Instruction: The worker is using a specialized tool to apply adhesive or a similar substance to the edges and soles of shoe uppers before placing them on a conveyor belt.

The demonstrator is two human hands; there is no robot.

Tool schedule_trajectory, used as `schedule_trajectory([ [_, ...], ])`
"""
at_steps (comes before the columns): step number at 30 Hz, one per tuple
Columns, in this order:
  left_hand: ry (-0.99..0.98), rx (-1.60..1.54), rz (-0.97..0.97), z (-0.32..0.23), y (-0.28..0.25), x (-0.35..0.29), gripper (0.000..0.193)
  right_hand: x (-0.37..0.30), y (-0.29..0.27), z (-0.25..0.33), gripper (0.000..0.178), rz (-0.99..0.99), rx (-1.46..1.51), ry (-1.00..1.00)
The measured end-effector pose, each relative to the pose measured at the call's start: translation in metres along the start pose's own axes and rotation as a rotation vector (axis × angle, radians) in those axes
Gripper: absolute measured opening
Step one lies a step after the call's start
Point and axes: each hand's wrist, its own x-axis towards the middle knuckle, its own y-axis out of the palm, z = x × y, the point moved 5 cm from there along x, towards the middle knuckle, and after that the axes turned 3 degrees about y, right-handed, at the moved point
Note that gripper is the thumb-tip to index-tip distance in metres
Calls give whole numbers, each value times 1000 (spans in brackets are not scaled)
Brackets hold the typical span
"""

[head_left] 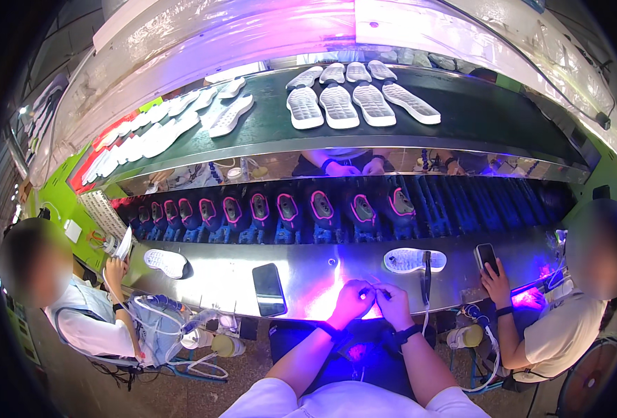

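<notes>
At the near edge of the metal worktop, my left hand (352,301) and my right hand (393,306) meet with fingertips pinched close together. Any item between them is too small or hidden to make out. Violet light falls on both hands. Beyond my right hand lies a white shoe sole (405,260), and a dark-handled brush (427,266) rests across it with a pale hose running down from it. To the left of my hands a black phone (269,289) lies flat. A small ring-shaped item (332,262) sits just past my hands.
Behind the worktop a blue rack carries dark shoe uppers (287,209) with pink edging. Above, a green belt (267,124) bears white soles (338,108). A co-worker at left (89,310) holds a white piece; another at right (556,327) touches a phone (487,258). Another sole (165,263) lies left.
</notes>
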Motion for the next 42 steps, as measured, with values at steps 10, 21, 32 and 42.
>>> schedule_trajectory([
  [10,-45,-32,9,5,10,-2,14,-1,-6,-2,18,-2,43,2],
  [21,-7,-12,4,1,15,2,14,2,-13,-8,17,13,36,41],
  [32,-5,7,2,-1,24,3,13,4,-20,-20,19,26,66,35],
  [42,0,7,-5,3,34,4,14,5,-26,-21,17,26,97,30],
])
